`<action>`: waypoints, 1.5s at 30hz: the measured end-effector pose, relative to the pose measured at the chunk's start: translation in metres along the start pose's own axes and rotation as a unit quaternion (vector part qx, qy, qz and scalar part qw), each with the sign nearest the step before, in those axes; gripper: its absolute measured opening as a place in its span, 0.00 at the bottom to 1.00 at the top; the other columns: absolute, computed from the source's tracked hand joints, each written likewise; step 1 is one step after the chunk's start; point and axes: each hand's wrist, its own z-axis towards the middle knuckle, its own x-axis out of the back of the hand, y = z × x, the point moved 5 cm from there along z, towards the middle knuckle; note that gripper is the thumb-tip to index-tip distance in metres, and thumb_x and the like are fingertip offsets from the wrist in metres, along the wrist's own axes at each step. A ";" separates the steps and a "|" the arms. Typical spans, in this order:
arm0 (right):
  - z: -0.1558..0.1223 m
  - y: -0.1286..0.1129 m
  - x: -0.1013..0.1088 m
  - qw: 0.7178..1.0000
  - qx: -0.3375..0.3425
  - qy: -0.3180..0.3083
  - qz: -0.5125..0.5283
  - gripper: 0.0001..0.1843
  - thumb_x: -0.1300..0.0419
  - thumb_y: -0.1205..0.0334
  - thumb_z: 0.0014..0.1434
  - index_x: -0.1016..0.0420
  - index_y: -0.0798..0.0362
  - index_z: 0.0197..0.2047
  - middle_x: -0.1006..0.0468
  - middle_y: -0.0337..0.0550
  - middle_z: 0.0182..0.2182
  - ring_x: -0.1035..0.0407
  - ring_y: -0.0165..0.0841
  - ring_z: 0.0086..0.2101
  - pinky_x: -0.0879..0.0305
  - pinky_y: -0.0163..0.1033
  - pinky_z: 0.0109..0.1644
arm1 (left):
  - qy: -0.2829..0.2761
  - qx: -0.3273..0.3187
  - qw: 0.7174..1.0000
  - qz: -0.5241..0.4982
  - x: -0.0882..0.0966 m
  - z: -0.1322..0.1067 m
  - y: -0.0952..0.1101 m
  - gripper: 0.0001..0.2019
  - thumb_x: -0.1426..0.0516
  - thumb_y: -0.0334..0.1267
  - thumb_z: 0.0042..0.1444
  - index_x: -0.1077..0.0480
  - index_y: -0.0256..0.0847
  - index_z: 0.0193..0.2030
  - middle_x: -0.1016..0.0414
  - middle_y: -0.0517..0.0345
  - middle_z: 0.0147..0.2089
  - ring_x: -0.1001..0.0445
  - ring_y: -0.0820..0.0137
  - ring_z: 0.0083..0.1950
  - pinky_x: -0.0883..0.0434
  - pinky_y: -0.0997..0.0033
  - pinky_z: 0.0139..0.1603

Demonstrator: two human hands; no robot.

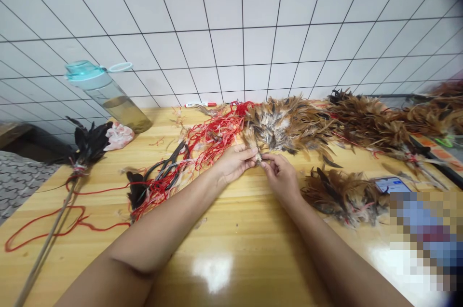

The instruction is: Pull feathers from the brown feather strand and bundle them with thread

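Feather tuft (pixel 250 139) is held mid-table (pixel 235 230), pinched by fingers of both L hand (pixel 237 161) & R hand (pixel 280 172). Prob. v. light, soft-tipped, stiffer but fragile at quills; best gripped there. Counted: 1 black-feathered stick (pixel 57 222), 1 bottle (pixel 112 97), 1 pr. scissors (pixel 169 162), 1 marker (pixel 200 104).
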 end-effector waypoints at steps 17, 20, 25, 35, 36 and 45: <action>0.003 -0.003 0.000 0.998 0.015 -0.018 0.061 0.09 0.43 0.57 0.58 0.26 0.52 0.33 0.29 0.40 0.25 0.36 0.30 0.26 0.39 0.36 0.31 | -0.014 -0.006 0.998 0.058 -0.004 -0.002 0.000 0.14 0.32 0.37 0.41 0.30 0.30 0.28 0.29 0.58 0.24 0.32 0.80 0.25 0.36 0.80 0.28; 0.005 0.001 -0.002 0.996 -0.007 -0.031 0.084 0.12 0.42 0.54 0.56 0.25 0.53 0.37 0.31 0.38 0.24 0.37 0.30 0.24 0.39 0.36 0.29 | 0.011 -0.055 0.989 0.137 -0.004 -0.002 0.002 0.14 0.33 0.39 0.42 0.30 0.31 0.28 0.29 0.59 0.23 0.34 0.79 0.24 0.37 0.78 0.27; 0.008 0.004 -0.001 0.998 0.012 -0.039 0.047 0.12 0.43 0.53 0.56 0.27 0.52 0.29 0.30 0.40 0.24 0.36 0.32 0.26 0.40 0.37 0.31 | 0.017 -0.104 0.961 0.257 -0.007 0.000 0.000 0.10 0.35 0.37 0.44 0.27 0.32 0.32 0.25 0.57 0.28 0.32 0.75 0.30 0.36 0.76 0.33; 0.006 0.000 0.003 0.997 0.078 -0.002 -0.028 0.17 0.47 0.59 0.59 0.43 0.50 0.19 0.39 0.37 0.20 0.43 0.31 0.23 0.47 0.37 0.27 | 0.025 -0.126 0.926 0.356 -0.014 0.000 -0.001 0.10 0.38 0.39 0.47 0.25 0.32 0.31 0.26 0.58 0.27 0.33 0.73 0.30 0.37 0.74 0.34; 0.006 0.000 0.004 0.996 0.082 0.000 -0.028 0.18 0.47 0.59 0.59 0.44 0.50 0.19 0.39 0.37 0.20 0.44 0.30 0.23 0.47 0.37 0.27 | 0.027 -0.129 0.920 0.370 -0.014 -0.001 0.000 0.10 0.38 0.39 0.47 0.25 0.32 0.31 0.27 0.58 0.27 0.33 0.73 0.30 0.37 0.75 0.33; 0.009 0.004 0.003 0.998 0.053 -0.025 0.026 0.17 0.48 0.57 0.59 0.44 0.49 0.20 0.38 0.38 0.21 0.41 0.32 0.25 0.43 0.37 0.29 | -0.061 -0.123 0.956 0.260 -0.021 -0.002 -0.001 0.18 0.34 0.44 0.43 0.27 0.31 0.36 0.25 0.53 0.33 0.31 0.73 0.33 0.34 0.72 0.39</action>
